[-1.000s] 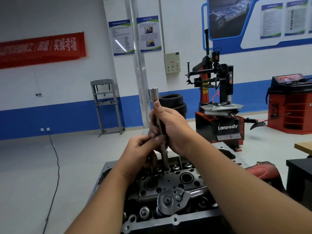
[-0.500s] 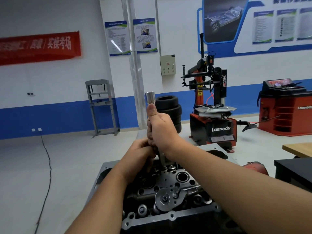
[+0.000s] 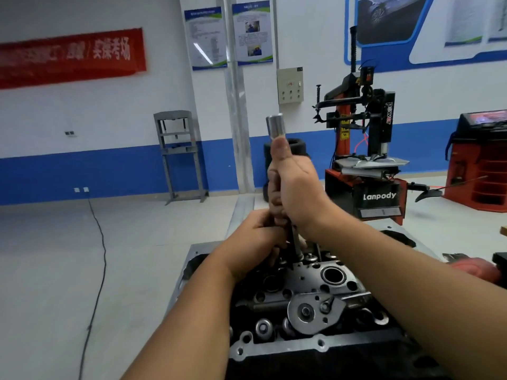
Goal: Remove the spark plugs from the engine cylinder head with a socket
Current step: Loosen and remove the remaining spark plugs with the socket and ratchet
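- Head view: the right hand (image 3: 295,193) was curled round the long socket tool (image 3: 275,127), thumb laid up along the shaft toward its bright cylindrical top; that top stood clear above the fist, and the tool was close to upright, leaning slightly.
- The left hand (image 3: 255,239) sat just below and to the left of the right hand, touching it; its fingers were bent in round the lower shaft, though how firmly they pinched it could not be told, since the right hand covered the fingertips.
- Below both hands the thin lower shaft (image 3: 296,244) ran down into the engine cylinder head (image 3: 310,281); its tip met the top face at the far end, just under the left hand's knuckles; whether a spark plug sat in the socket was hidden.
- Nearer than the hands, on the cylinder head, lay a round silver plate (image 3: 315,311) with a bolt in it; to the right of the shaft's foot was an open round bore (image 3: 333,275).
- The head rested on a grey metal stand (image 3: 192,259), whose edge showed to the left of the left forearm.
- Beyond the right hand stood a red and black tyre changer (image 3: 370,160); beyond the tool top, stacked tyres (image 3: 297,148) against the blue-banded wall; far to the left of the hands, a grey press frame (image 3: 178,154) and a red banner (image 3: 71,57).
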### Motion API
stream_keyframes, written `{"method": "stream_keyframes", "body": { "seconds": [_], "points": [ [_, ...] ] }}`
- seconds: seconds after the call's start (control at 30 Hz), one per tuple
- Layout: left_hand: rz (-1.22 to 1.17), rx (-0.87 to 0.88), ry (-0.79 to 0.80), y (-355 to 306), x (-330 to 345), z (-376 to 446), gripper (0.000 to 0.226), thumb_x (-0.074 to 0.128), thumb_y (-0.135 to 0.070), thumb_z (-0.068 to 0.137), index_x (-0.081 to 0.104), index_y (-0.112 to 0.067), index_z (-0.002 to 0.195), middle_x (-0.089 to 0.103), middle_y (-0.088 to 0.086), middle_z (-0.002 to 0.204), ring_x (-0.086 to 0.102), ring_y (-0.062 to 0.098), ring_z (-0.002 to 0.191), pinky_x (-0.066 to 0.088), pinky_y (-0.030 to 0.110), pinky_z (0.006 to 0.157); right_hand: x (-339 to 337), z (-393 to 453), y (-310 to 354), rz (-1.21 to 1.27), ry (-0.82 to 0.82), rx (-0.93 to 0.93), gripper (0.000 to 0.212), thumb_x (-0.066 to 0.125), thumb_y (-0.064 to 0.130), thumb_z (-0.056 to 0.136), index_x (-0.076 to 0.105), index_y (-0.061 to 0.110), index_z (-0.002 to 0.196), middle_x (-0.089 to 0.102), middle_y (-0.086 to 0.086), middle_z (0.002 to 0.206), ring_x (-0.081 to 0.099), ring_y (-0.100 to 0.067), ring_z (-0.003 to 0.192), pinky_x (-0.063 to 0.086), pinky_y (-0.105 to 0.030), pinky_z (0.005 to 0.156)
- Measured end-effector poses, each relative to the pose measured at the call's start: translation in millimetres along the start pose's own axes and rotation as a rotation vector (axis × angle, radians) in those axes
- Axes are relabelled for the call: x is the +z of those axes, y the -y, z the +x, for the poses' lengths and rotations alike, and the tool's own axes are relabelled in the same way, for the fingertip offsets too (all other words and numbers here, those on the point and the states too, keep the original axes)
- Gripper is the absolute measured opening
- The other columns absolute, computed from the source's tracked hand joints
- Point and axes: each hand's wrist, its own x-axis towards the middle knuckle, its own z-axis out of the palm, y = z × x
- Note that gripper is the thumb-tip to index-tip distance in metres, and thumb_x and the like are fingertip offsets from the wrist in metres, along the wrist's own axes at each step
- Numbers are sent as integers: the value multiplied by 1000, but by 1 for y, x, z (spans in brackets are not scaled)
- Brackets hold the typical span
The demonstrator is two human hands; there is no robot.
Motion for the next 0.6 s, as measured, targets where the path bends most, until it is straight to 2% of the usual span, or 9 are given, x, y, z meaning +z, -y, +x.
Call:
{"method": "stream_keyframes", "body": {
  "seconds": [0.1, 0.17, 0.23, 0.4, 0.5, 0.6],
  "points": [
    [118, -30, 65, 1, -1, 0, 40, 48, 15, 86, 73, -6, 109, 80, 12, 101, 59, 2, 57, 44, 14, 50, -9, 17, 47, 12, 115, 106, 66, 41, 81, 91, 37, 24, 59, 31, 5, 50, 24, -14, 38, 25, -22, 41],
    [150, -41, 71, 0, -1, -1, 43, 52, 13, 89, 74, -15, 113, 81, 6, 102, 65, 2, 66, 48, 15, 56, -15, 24, 77, -20, 88, 90, 65, 37, 81, 93, 36, 24, 61, 30, 5, 51, 22, -14, 41, 24, -23, 42],
    [231, -40, 75, -1, 1, -3, 43, 59, 10, 88, 78, -23, 108, 81, -2, 99, 72, 5, 80, 55, 18, 68, -21, 22, 90, -39, 51, 83, 65, 36, 79, 96, 35, 24, 62, 30, 5, 52, 21, -14, 43, 23, -24, 43],
    [396, -27, 80, -5, 2, -6, 28, 70, -6, 96, 82, -31, 99, 80, -10, 92, 72, 1, 82, 56, 19, 77, -51, -2, 83, -97, 24, 130, 65, 39, 80, 94, 38, 22, 65, 29, 1, 52, 22, -15, 42, 25, -23, 45],
    [531, -32, 68, -14, 10, -5, 22, 68, -12, 101, 76, -33, 98, 75, -13, 98, 70, 2, 94, 54, 20, 89, -71, -23, 75, -120, 32, 175, 66, 41, 79, 94, 40, 21, 63, 28, -1, 52, 21, -15, 42, 23, -24, 47],
    [726, -69, 115, -28, 21, 0, 10, 67, -22, 101, 69, -28, 108, 68, -11, 107, 65, 11, 101, 54, 28, 91, -93, -38, 77, -130, 27, 194, 66, 42, 79, 92, 40, 21, 62, 27, -1, 52, 23, -15, 42, 24, -24, 46]
  ]
}}
